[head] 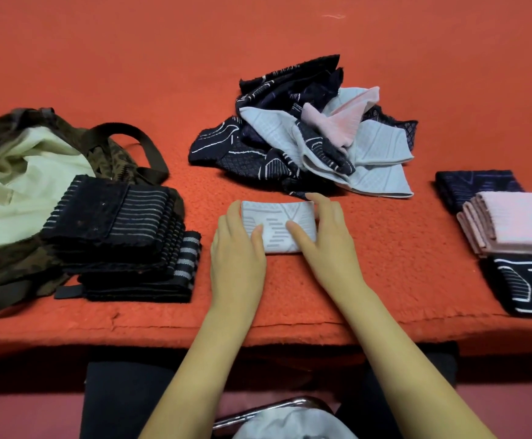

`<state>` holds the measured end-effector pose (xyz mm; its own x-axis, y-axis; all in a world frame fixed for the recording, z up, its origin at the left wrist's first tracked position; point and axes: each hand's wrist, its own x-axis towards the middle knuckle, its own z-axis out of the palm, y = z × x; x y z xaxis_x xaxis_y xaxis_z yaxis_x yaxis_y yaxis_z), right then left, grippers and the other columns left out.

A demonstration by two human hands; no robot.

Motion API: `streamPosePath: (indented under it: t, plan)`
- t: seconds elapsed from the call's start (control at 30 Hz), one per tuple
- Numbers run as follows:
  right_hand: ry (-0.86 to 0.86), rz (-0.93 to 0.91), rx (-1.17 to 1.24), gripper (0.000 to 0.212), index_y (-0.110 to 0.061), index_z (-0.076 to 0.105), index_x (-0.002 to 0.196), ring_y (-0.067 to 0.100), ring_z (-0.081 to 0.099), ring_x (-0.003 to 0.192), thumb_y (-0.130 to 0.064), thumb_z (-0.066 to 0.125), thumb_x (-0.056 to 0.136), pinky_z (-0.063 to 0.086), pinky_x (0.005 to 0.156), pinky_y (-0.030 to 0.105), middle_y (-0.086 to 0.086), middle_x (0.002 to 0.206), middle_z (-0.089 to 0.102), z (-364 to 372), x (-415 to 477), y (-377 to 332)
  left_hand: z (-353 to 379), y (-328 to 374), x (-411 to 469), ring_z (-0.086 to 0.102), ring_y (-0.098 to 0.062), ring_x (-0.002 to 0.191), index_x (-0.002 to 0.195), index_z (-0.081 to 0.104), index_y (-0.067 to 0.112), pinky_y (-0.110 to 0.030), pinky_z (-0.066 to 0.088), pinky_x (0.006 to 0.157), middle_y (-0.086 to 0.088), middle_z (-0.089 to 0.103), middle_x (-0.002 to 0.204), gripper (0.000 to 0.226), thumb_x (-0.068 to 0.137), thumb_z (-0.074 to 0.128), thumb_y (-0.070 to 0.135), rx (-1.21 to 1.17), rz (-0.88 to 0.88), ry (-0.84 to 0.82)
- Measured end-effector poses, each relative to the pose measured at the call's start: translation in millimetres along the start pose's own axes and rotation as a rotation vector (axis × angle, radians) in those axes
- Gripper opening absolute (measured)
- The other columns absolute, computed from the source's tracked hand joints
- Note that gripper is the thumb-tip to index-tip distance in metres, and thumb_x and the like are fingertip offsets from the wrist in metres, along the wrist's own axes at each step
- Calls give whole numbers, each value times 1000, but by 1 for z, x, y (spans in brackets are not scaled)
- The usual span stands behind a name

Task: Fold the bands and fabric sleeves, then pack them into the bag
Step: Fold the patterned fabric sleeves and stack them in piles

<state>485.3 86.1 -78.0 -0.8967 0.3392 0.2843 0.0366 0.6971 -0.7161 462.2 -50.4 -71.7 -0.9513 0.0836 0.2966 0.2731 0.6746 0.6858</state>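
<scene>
A folded light grey sleeve [277, 224] lies on the red cloth in front of me. My left hand [237, 248] rests on its left end and my right hand [325, 239] on its right end, fingers fairly straight and pressing it flat. Behind it lies a loose pile of dark, grey and pink sleeves [309, 131]. A stack of folded black striped bands [125, 236] sits at the left, leaning on the open camouflage bag [21, 172] with its pale lining showing.
At the right edge lie folded pieces: a dark one [476, 185], a pink one [518, 223] and a black one with white lines [524, 286]. The red table's front edge [163, 331] runs just below my wrists. A chair's metal frame [274, 410] shows below.
</scene>
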Motion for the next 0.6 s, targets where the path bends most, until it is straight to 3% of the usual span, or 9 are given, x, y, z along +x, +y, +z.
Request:
streamPosePath:
  t: [0.13, 0.23, 0.4, 0.5, 0.6]
  plan:
    - [31, -30, -132, 64, -23, 35, 143, 27, 50, 98, -51, 46, 87, 38, 90, 36, 9, 106, 51, 2, -1, -1, 3, -3, -1, 51, -34, 88, 135, 45, 12, -45, 45, 78, -15, 50, 105, 45, 91, 48, 21, 134, 48, 50]
    - [0, -88, -219, 67, -32, 26, 147, 27, 49, 88, -56, 35, 85, 38, 88, 38, 4, 89, 46, 3, -1, -3, 3, -7, 2, 52, -34, 81, 129, 54, 17, -44, 46, 76, -14, 54, 94, 47, 89, 36, 34, 193, 40, 66]
    - [-50, -91, -243, 60, -32, 45, 139, 30, 50, 84, -54, 28, 86, 43, 85, 45, -1, 79, 38, 5, 2, 2, 0, -10, 4, 44, -27, 96, 141, 41, 35, -39, 32, 89, -7, 49, 102, 63, 86, 22, 60, 213, 32, -127]
    - [-67, -84, -305, 62, -32, 48, 137, 31, 49, 85, -54, 20, 86, 40, 82, 42, 1, 80, 38, 6, 3, 2, 3, -10, 6, 40, -26, 103, 145, 29, 39, -37, 28, 88, -6, 46, 111, 57, 92, 23, 59, 345, 29, -199]
    - [-85, -69, -387, 65, -31, 46, 139, 31, 48, 93, -54, 15, 86, 37, 84, 41, 9, 91, 50, 6, 2, -1, 4, -7, 5, 40, -27, 103, 147, 26, 34, -38, 29, 87, -8, 47, 114, 73, 83, 4, 61, 423, 42, -206]
